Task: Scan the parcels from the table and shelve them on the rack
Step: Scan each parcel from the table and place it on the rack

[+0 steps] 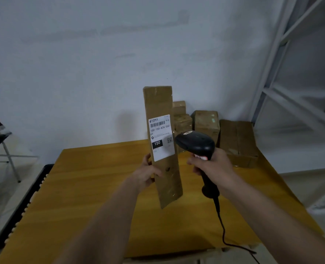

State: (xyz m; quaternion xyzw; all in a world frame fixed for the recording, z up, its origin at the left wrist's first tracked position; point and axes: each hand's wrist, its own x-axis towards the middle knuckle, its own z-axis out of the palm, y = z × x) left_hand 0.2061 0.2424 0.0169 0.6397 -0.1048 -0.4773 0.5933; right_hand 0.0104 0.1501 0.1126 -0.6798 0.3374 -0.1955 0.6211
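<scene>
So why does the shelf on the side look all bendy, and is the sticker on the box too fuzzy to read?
In the head view, the wide-angle lens bends the rack near the edge. The label on the parcel is sharp enough to read "150", though its small print blurs. The light is dim, and the parcel throws a soft shadow on the wall.

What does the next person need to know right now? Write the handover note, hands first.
Left hand: grips the long flat parcel upright above the table, shipping label facing the camera.
Right hand: holds the black corded scanner, its head close beside the label.
Waiting: other cardboard parcels stand at the table's far right corner, by the wall.
Rack: grey metal, to the right; what sits on its shelves cannot be told.
Done: parcel picked up and presented to the scanner. Whether the scan has registered cannot be seen.
Left: confirm the scan, shelve this parcel, then scan and shelve the rest.
</scene>
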